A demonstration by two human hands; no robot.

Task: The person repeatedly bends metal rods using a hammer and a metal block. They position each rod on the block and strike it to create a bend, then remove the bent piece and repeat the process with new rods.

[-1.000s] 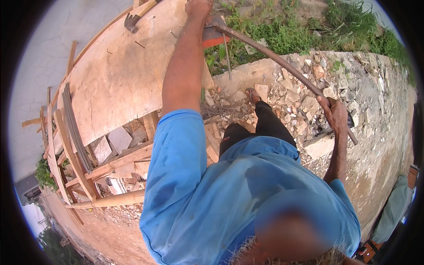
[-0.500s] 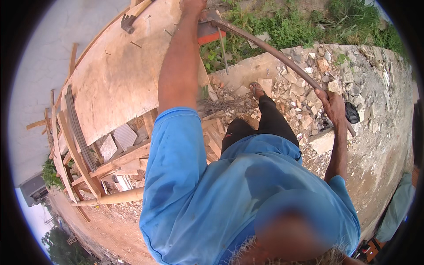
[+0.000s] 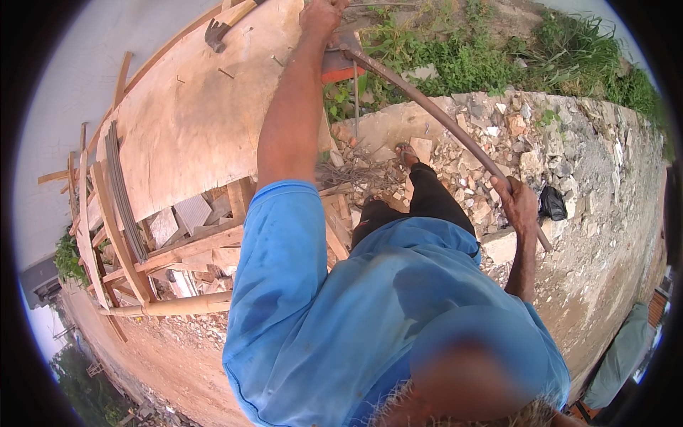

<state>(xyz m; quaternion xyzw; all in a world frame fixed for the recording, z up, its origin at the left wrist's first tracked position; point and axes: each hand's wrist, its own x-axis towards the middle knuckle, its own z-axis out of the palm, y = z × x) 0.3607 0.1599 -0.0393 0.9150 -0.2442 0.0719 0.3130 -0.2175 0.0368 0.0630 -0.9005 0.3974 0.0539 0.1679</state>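
Note:
My right hand (image 3: 518, 203) is wrapped round a long, rusty metal bar (image 3: 445, 117), close to its lower end. The bar slants up and left to a dark metal block with a red-orange side (image 3: 340, 70) at the edge of a plywood board (image 3: 192, 135). At the top edge of the picture my left hand (image 3: 321, 20) is closed, its fingers partly cut off. A thin metal rod (image 3: 380, 5) comes out beside these fingers. Another thin rod (image 3: 356, 99) hangs beneath the bar's upper end.
A claw hammer (image 3: 217, 34) lies on the board, where several nails (image 3: 225, 73) stick up. Wooden planks (image 3: 117, 228) frame the left side. Broken rubble (image 3: 462, 156) covers the ground, with a black plastic bag (image 3: 552, 204) on it. Green weeds (image 3: 455, 67) grow beyond.
My right hand and the bar's lower end have swung left and slightly down, so the bar slants more steeply. The whole view has shifted a little, showing more of my left hand.

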